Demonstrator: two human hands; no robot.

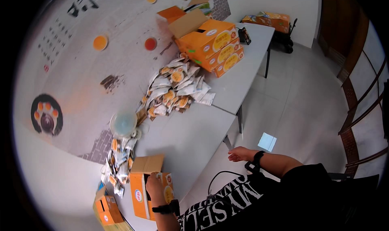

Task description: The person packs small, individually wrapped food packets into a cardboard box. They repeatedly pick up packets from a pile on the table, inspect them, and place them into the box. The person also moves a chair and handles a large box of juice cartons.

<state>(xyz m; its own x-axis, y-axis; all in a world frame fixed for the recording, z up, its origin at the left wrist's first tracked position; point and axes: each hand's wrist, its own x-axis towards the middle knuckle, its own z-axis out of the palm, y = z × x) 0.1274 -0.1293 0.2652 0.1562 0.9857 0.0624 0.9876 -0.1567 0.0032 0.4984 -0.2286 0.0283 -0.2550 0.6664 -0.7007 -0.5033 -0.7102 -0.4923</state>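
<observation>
My left hand point(154, 187) is at the opening of an orange cardboard carton point(139, 196) on the table's near end, its fingers curled. Whether they grip the carton's edge is hidden from this angle. One bare brown flap point(147, 163) of that carton stands up beside the hand. My right hand point(240, 154) hangs in the air past the table's edge, over the floor, with loosely bent fingers and nothing in it. Each wrist wears a black strap with a small device. Next to the carton lies a heap of small printed packets point(120, 162).
A larger packet pile point(173, 88) lies along the wall side of the grey table point(188, 133). Stacked orange cartons point(212, 45) stand farther along. A pale round-topped container point(123, 123) sits between the heaps. Another carton point(108, 209) is at lower left; more cartons point(272, 20) rest beyond the table.
</observation>
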